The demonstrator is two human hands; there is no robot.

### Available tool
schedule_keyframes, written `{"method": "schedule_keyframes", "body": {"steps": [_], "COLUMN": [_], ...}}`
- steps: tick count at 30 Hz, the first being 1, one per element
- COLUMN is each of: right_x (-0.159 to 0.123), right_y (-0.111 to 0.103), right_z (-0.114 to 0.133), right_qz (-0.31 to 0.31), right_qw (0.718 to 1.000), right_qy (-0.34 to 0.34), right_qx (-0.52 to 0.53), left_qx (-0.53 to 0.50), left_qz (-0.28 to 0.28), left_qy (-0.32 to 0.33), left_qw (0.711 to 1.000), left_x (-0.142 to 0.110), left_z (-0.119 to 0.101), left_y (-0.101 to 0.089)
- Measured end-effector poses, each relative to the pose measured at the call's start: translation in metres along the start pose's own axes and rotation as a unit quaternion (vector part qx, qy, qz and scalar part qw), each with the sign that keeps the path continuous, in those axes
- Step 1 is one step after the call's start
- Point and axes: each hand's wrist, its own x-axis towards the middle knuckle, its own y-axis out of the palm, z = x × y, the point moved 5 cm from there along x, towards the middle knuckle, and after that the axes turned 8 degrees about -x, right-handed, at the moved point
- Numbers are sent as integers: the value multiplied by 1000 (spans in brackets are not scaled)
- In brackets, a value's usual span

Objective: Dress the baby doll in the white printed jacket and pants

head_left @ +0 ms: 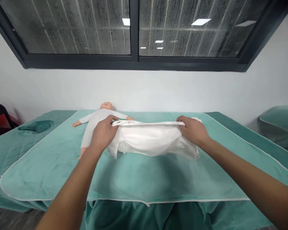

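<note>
A white cloth garment [148,139] hangs stretched between both hands above the bed, its upper edge pulled nearly straight. My left hand [104,131] is closed on the left end of that edge. At the other end, my right hand [194,129] grips the fabric, fingers wrapped around it. Loose corners droop below each hand, and the cloth's exact kind is not clear. Behind my left hand lies a baby doll [97,123] in a white bodysuit, arms spread and partly covered by my hand and wrist.
A light green sheet [50,169] with white piping covers the bed, over a darker green quilted cover [4,153]. A wall with a dark-framed window [134,59] stands behind. A green padded item [280,119] is at right, a black and red object [1,121] at left.
</note>
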Motion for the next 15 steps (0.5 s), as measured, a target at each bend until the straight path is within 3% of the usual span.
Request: {"method": "schedule_keyframes", "body": {"steps": [4,8,10,12,14,15], "right_x": [24,58,70,73,67,61], "right_y": [8,49,71,92,116,130], "right_z": [3,8,14,28,53,67], "right_qz": [63,111,86,19,-36,-41], "right_qw": [995,987,988,989,988,989], "right_qy": [-2,0,20,21,-25,-63], "right_qx": [-81,-116,-129,-148,-147,-127], "left_qx": [81,144,153,160,162,147], "left_qz": [51,83,68,43,36,51], "left_qy": [-29,-29,-32,-34,-10,33], "left_qw": [995,986,985,986,986,987], "left_x": [27,62,74,76,69,63], "left_z": [4,13,19,22,21,18], "left_y": [14,55,81,109,141,158]}}
